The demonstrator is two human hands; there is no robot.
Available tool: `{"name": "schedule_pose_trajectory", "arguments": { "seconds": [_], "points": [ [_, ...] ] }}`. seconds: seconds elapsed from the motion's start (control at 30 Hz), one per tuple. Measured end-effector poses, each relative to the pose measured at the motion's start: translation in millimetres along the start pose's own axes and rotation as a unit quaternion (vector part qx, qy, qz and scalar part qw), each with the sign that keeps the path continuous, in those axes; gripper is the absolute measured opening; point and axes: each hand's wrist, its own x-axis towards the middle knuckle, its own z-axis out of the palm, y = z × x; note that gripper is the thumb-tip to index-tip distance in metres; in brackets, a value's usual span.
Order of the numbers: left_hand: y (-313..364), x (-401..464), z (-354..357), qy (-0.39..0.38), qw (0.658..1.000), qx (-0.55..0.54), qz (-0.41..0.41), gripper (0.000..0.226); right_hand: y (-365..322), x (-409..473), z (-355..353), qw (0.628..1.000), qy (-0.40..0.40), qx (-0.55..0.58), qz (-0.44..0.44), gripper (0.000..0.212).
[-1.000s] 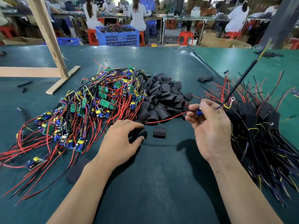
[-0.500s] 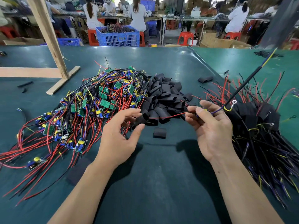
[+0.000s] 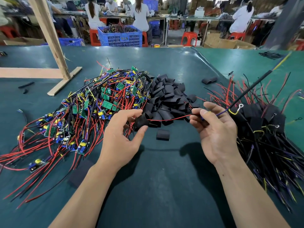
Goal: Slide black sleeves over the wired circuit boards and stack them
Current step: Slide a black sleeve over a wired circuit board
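**Sleeve pinched at the left, board wires pinched at the right**

The left hand [image 3: 121, 137] pinches a flattened black tubular sleeve [image 3: 142, 120] between thumb and curled fingers, its open end facing the right hand. The right hand [image 3: 215, 134] has its fingertips closed on a small wired circuit board [image 3: 202, 118], mostly hidden behind the fingers. A thin red wire [image 3: 167, 119] runs from that pinch across the gap to the sleeve's mouth; whether it has entered the sleeve cannot be told. A long black lead [image 3: 253, 84] rises from the right-hand pinch up and away to the right.

Just beyond both pinches lies the heap of loose black sleeves [image 3: 169, 97]. 1 single black sleeve [image 3: 162, 134] lies flat just below the gap between the hands. Left of the left hand sprawls the pile of bare green boards with red and black wires [image 3: 79, 116]; right of the right hand sits the stack of sleeved boards [image 3: 266, 129]. Toward the person, the dark green table mat [image 3: 164, 186] is open between the forearms. A slanted wooden post [image 3: 49, 33] stands well off beyond the left pile.

Compared with 0.5 s ago, the left hand has lifted the sleeve nearer the wire's end, and the gap between the hands has narrowed slightly.
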Motion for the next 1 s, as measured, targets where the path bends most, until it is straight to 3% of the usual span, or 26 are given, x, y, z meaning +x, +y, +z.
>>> {"name": "schedule_pose_trajectory", "arguments": {
  "seconds": [0.37, 0.7, 1.0],
  "points": [
    [-3.1, 2.0, -0.8, 0.044, 0.999, 0.020, -0.001, 0.038, 8.8, 1.4, -1.5, 0.996, -0.009, -0.084, -0.017, 0.022],
    [-0.5, 0.5, -2.4, -0.007, 0.998, 0.048, 0.038, 0.041, 8.1, 2.2, -4.6, 0.991, -0.038, -0.125, -0.023, 0.021],
    [-2.9, 0.2, -1.8, 0.005, 0.999, 0.032, -0.012, 0.043, 4.7, -0.9, -5.0, 0.989, -0.089, -0.106, -0.051, 0.017]
  ]
}}
